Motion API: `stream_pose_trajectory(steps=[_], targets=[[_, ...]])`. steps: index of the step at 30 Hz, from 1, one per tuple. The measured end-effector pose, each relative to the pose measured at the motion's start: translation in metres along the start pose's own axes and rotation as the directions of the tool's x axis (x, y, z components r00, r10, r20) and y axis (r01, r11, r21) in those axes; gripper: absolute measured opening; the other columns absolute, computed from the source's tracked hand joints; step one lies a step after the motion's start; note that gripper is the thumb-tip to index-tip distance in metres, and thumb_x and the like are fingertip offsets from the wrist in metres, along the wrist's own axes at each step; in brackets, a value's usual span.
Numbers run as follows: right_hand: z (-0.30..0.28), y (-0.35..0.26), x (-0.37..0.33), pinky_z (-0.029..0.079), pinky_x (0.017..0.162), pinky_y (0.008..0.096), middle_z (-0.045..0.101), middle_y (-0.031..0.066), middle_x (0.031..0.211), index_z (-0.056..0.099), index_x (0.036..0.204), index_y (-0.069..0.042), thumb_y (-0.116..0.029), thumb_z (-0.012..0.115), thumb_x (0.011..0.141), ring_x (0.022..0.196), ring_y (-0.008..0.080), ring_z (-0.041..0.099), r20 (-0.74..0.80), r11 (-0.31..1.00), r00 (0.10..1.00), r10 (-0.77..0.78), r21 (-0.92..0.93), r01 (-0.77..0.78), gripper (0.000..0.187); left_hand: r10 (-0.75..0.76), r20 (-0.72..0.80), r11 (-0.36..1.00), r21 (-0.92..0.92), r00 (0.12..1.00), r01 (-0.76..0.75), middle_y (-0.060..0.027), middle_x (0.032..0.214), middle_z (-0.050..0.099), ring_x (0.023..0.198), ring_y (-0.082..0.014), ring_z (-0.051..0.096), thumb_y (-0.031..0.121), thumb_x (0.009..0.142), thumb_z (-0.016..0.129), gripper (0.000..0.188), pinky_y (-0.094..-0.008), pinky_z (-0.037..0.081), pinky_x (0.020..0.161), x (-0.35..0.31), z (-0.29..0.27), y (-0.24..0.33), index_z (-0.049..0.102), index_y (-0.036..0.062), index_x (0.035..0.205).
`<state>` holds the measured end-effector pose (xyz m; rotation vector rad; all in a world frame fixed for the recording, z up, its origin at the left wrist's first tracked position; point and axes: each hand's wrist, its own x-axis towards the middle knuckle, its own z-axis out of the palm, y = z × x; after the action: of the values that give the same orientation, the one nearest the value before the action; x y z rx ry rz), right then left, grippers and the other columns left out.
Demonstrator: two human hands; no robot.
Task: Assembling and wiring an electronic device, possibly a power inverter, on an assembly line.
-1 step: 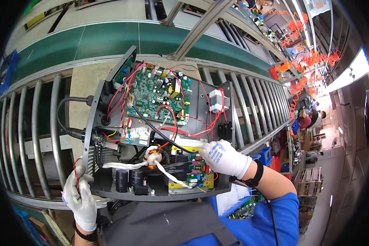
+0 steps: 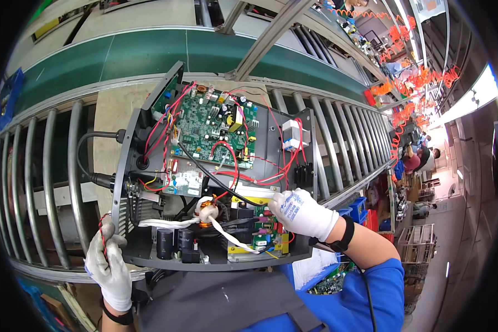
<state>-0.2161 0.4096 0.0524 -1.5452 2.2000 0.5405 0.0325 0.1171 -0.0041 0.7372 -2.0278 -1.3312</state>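
Observation:
An opened dark grey metal case [image 2: 216, 266] full of electronics lies in front of me. My left hand [image 2: 109, 268], in a white glove, pinches a thin twisted red-and-black wire [image 2: 103, 239] just outside the case's left end. Inside the lower right part, my gloved right hand [image 2: 304, 214] has its fingers closed on the end of a black cable [image 2: 218, 181]; the fingertips partly hide that end. Beside it sit a small green board [image 2: 263, 239] and a ring coil [image 2: 207, 212] with white-sleeved leads. A large green circuit board [image 2: 196, 130] fills the far half.
The case rests on a pale board [image 2: 108, 127] over a roller conveyor [image 2: 50, 182]. A green strip [image 2: 149, 52] and a slanted metal post [image 2: 271, 39] stand beyond. Blue bins [image 2: 358, 209] are at the right, and people work farther off.

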Motion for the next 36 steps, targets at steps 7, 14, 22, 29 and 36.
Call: stream_pose_trajectory(steps=[7, 14, 22, 29, 36], targets=[[0.01, 0.013, 0.0, 0.051, 0.071, 0.0415, 0.063, 0.0156, 0.086, 0.062, 0.098, -0.007, -0.016, 0.059, 0.085, 0.081, 0.0333, 0.064, -0.018, 0.923, 0.991, 0.13, 0.367, -0.114, 0.016, 0.277, -0.022, 0.959, 0.072, 0.961, -0.275, -0.0194, 0.1, 0.066, 0.071, -0.0217, 0.063, -0.008, 0.089, 0.046, 0.029, -0.0315, 0.052, 0.065, 0.005, 0.011, -0.025, 0.054, -0.0076, 0.117], [-0.085, 0.007, -0.071, 0.051, 0.07, 0.0359, 0.069, 0.0112, 0.089, 0.057, 0.123, -0.005, -0.018, 0.065, 0.079, 0.076, 0.0205, 0.066, 0.148, 0.639, 0.985, 0.089, 0.75, -0.171, 0.047, 0.146, 0.024, 0.987, -0.073, 0.989, -0.144, -0.007, 0.08, 0.064, 0.063, -0.0069, 0.052, 0.0, 0.094, 0.047, 0.023, -0.0214, 0.041, 0.057, 0.008, 0.001, 0.003, 0.061, -0.0064, 0.111], [-0.039, -0.033, -0.037, 0.048, 0.076, 0.0239, 0.064, 0.003, 0.094, 0.062, 0.12, 0.0, -0.009, 0.064, 0.088, 0.085, 0.0082, 0.058, -0.345, 0.325, 0.878, 0.331, 0.915, 0.237, 0.034, 0.443, 0.321, 0.896, -0.13, 0.837, -0.425, -0.0151, 0.105, 0.067, 0.087, -0.0242, 0.066, 0.005, 0.089, 0.06, 0.028, -0.0333, 0.053, 0.078, 0.016, 0.038, 0.092, 0.059, -0.0012, 0.117], [-0.042, -0.051, -0.014, 0.049, 0.078, 0.0367, 0.058, 0.0146, 0.096, 0.058, 0.112, 0.001, -0.012, 0.061, 0.088, 0.088, 0.0296, 0.06, -0.69, 0.712, 0.696, 0.199, 0.589, 0.381, 0.028, 0.327, 0.561, 0.936, -0.081, 0.761, -0.343, -0.0163, 0.093, 0.067, 0.084, -0.0278, 0.067, 0.014, 0.086, 0.066, 0.027, -0.033, 0.052, 0.072, 0.021, 0.102, 0.124, 0.064, 0.0, 0.11], [-0.051, -0.031, -0.027, 0.044, 0.072, 0.0218, 0.063, -0.0004, 0.087, 0.064, 0.112, -0.002, -0.017, 0.059, 0.094, 0.081, 0.0061, 0.054, -0.426, 0.414, 0.881, 0.206, 0.854, 0.316, 0.024, 0.54, 0.617, 0.709, 0.033, 0.572, -0.704, -0.013, 0.09, 0.066, 0.077, -0.0264, 0.067, 0.011, 0.086, 0.064, 0.031, -0.0313, 0.053, 0.068, 0.03, 0.093, 0.127, 0.061, 0.0044, 0.117]])
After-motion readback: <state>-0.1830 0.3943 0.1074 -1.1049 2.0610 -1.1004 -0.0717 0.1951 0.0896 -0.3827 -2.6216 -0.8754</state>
